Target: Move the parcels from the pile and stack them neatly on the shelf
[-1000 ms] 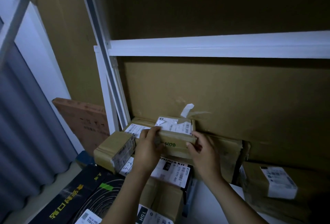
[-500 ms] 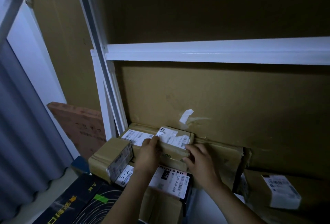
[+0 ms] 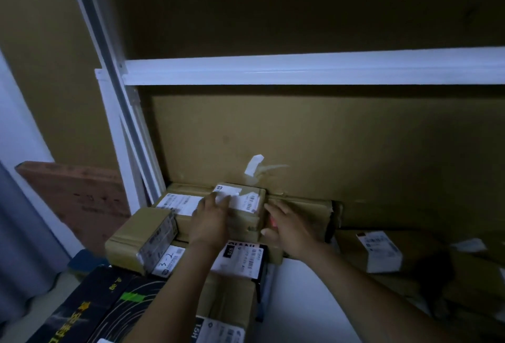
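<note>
Dim storage shelf. At lower centre, a small boxy cardboard parcel (image 3: pixel 247 222) with white paper labels sits on a flatter taped carton (image 3: pixel 188 189). It is backed against a matte cardboard panel (image 3: pixel 355 146) beneath a smooth white metal beam (image 3: pixel 314 68). The left hand (image 3: pixel 211 219) lies over its top label (blurred; gripping or pressing, cannot tell). The right hand (image 3: pixel 291 230), fingers straight, presses its right side.

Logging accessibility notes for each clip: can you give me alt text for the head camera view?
A person's left hand rests on top of a small brown labelled parcel and the right hand lies against its right side, atop a stack of parcels by the shelf's left post. A cardboard sheet stands behind and a white shelf beam runs above.
</note>
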